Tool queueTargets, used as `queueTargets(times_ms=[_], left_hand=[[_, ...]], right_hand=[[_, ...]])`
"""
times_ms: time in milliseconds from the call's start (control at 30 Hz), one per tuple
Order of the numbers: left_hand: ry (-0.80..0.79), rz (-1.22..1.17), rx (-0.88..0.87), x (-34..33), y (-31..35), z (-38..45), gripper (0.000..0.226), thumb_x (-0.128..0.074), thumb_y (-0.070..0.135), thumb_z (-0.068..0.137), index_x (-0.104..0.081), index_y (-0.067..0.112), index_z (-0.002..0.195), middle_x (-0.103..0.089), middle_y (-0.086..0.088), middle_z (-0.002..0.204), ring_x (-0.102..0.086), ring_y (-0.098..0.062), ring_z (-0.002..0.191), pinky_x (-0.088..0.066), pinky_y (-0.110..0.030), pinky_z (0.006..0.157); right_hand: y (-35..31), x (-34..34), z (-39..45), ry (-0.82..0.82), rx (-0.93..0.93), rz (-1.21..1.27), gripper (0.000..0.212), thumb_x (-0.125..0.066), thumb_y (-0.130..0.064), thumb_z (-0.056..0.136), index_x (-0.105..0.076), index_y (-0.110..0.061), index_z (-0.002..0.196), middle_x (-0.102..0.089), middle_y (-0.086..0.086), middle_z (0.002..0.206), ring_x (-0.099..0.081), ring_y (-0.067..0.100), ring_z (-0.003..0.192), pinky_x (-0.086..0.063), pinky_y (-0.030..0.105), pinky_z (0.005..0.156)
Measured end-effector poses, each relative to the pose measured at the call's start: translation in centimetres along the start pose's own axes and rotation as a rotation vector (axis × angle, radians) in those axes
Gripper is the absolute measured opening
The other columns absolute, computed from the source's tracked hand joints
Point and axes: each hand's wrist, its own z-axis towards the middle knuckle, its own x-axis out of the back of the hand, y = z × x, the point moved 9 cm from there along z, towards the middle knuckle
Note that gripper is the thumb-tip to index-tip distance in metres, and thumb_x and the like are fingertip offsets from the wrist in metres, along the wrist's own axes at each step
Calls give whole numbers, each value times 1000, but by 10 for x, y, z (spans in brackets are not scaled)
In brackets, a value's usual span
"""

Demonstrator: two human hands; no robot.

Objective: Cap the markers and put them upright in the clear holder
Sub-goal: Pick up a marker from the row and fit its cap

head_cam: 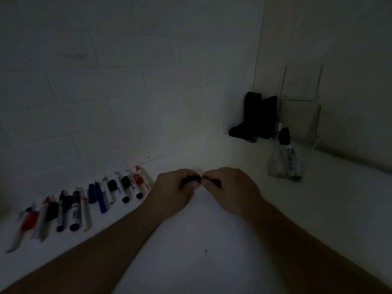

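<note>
Both hands meet at the middle of the white table. My left hand (176, 187) is closed around a black cap (188, 179). My right hand (231, 187) grips a black marker (214, 181), whose tip touches the cap between my thumbs. Most of the marker is hidden in my fist. A row of several loose markers and caps (84, 202) in black, red and blue lies along the wall at the left. The clear holder (297, 136) stands at the right with a few capped markers (289, 158) upright in it.
Dark objects (254, 117) lean in the back corner, just left of the holder. A white brick wall (106, 92) runs behind the table and another wall closes the right side. The scene is dim.
</note>
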Motion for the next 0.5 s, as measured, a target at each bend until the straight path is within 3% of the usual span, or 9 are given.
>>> queueTargets(times_ms=[200,367,433,500], left_hand=[[-56,-105,104,-8,-11,1,18,-54,24,97,-65,38,102,-68,17,94,-60,8,84,-40,-13,69],[-27,-9,22,-4,-2,0,17,-57,20,94,-65,32,103,-70,10,100,-61,-9,89,-42,-21,72],[-9,44,-24,-1,3,0,16,-58,20,92,-66,27,104,-70,7,101,-60,-11,90,-39,-19,72],[4,56,-59,0,7,0,15,-60,17,92,-66,25,103,-70,7,98,-57,-8,86,-34,-9,70]], right_hand=[[-5,6,0,51,3,39,30,-44,-54,92,-67,-39,104,-50,-8,80,-52,11,73,-47,32,64],[-3,7,0,51,-27,44,30,-50,-54,92,-68,-36,106,-58,-9,89,-57,12,80,-48,31,69],[-4,5,0,19,-30,32,35,-44,-57,92,-67,-36,107,-62,-9,93,-59,13,83,-50,35,72],[-6,5,-1,3,-23,23,35,-42,-57,94,-67,-37,107,-66,-10,94,-60,12,84,-52,37,72]])
